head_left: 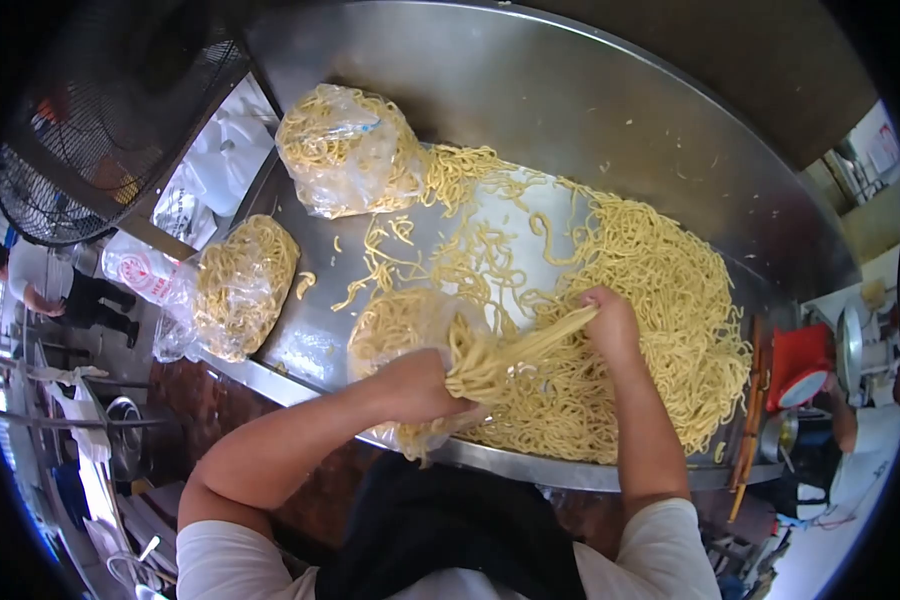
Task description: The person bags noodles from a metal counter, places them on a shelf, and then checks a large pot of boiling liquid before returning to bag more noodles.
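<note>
A thick strand bundle of yellow noodles stretches between my two hands. My right hand is closed on its upper end, over the big noodle heap. Against the mouth of a clear plastic bag partly filled with noodles, my left hand is closed around the bundle's other end; its fingers are mostly hidden under noodles. Two more clear bags full of noodles, one at the back and one at the left edge, sit on the metal table.
A high metal wall rises behind the table. Wooden sticks and a red scale are at the right. A fan stands at the left, with a person beyond. Another person's arm shows at far right.
</note>
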The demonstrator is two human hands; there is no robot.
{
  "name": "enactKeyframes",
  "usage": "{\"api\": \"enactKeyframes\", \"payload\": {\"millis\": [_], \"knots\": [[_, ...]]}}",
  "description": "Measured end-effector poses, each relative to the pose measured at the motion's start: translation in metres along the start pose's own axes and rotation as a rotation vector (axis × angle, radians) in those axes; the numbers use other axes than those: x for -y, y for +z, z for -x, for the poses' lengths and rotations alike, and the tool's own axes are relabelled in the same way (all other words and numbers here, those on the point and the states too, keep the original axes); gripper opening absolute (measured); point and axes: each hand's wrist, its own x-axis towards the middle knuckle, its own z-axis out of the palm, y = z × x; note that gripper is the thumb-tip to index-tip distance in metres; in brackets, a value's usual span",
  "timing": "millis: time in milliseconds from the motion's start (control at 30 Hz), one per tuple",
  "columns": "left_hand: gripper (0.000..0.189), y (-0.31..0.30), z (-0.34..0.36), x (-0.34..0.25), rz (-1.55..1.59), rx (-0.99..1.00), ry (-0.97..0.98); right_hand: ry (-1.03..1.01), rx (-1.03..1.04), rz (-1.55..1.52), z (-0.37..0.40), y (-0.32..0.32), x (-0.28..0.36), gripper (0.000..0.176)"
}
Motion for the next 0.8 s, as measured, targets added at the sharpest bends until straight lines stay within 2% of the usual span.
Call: {"api": "enactKeyframes", "payload": {"millis": [67,133,167,233,300,333,367,433,467,533,567,633,667,700,733,767,800], "knots": [[0.036,-0.010,0.002,0.018,-0.416,0.027,-0.180,-0.026,-0.034,-0.030,-0.002,-0.006,-0.010,0.026],[0.033,-0.026,0.010,0.043,-0.597,-0.061,-0.232,0.136,-0.169,0.217,-0.018,-0.006,-0.042,0.035],[0.031,-0.039,0.022,0.033,-0.643,-0.133,-0.314,0.155,-0.172,0.143,-0.021,-0.020,-0.054,0.040],[0.036,-0.058,0.033,0.054,-0.710,-0.219,-0.428,0.164,-0.172,0.062,-0.020,-0.042,-0.044,0.045],[0.038,-0.069,0.045,0.042,-0.726,-0.222,-0.464,0.021,-0.014,0.253,-0.005,-0.062,-0.012,0.047],[0.040,-0.072,0.050,0.039,-0.741,-0.228,-0.489,0.090,0.140,0.464,-0.003,-0.072,0.024,0.049],[0.040,-0.071,0.056,0.041,-0.737,-0.235,-0.493,0.081,0.139,0.465,0.002,-0.068,0.043,0.049],[0.036,-0.066,0.069,0.047,-0.637,-0.523,-0.099,-0.141,0.110,0.194,0.012,-0.060,0.073,0.053],[0.036,-0.066,0.074,0.049,-0.633,-0.525,-0.098,-0.165,0.258,0.092,0.022,-0.053,0.094,0.054],[0.029,-0.068,0.087,0.047,0.080,-0.500,0.000,-0.275,0.481,-0.049,0.045,-0.021,0.111,0.056],[0.029,-0.069,0.094,0.043,0.082,-0.506,0.006,-0.368,0.556,-0.085,0.059,0.011,0.103,0.056],[0.028,-0.074,0.112,0.029,0.703,-0.410,-0.032,-0.391,0.523,-0.036,0.086,0.054,0.101,0.052],[0.030,-0.074,0.119,0.023,0.697,-0.544,-0.035,-0.401,0.527,-0.026,0.084,0.056,0.105,0.052],[0.030,-0.078,0.128,0.015,0.706,-0.555,-0.030,-0.304,0.538,0.072,0.082,0.059,0.109,0.046],[0.030,-0.085,0.137,0.005,0.800,-0.542,0.085,-0.208,0.548,0.169,0.079,0.060,0.114,0.041],[0.030,-0.089,0.146,-0.005,0.889,-0.521,0.199,-0.215,0.551,0.175,0.074,0.052,0.117,0.041],[0.035,-0.088,0.148,-0.018,0.854,-0.528,0.254,-0.282,0.646,0.266,0.065,0.036,0.120,0.034]]}}
